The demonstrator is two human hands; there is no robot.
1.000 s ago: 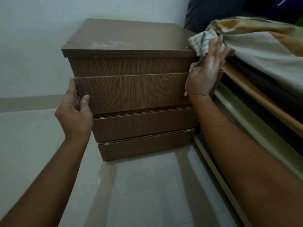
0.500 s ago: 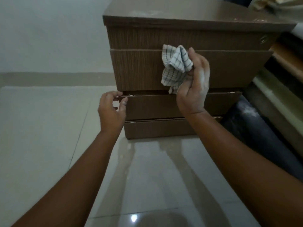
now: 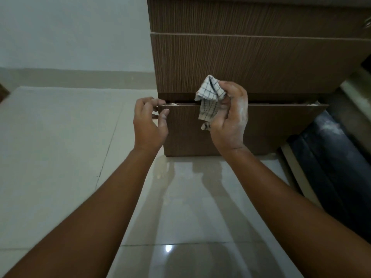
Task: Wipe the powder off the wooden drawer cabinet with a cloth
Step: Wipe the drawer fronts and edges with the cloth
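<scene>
Right hand [image 3: 228,119] grips cloth [image 3: 209,99]; left hand [image 3: 149,121] pinches drawer [image 3: 261,121] corner.

floor [image 3: 60,157]: glossy pale tiles | on it: wooden drawer cabinet [image 3: 251,63], against wall

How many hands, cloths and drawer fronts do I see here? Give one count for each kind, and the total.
Hands: 2, left hand and right hand
Cloths: 1, checked cloth
Drawer fronts: 3, top, middle, lower
Total: 6

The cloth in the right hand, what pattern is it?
The cloth is white with a thin dark grid check, seen in the head view.
</scene>
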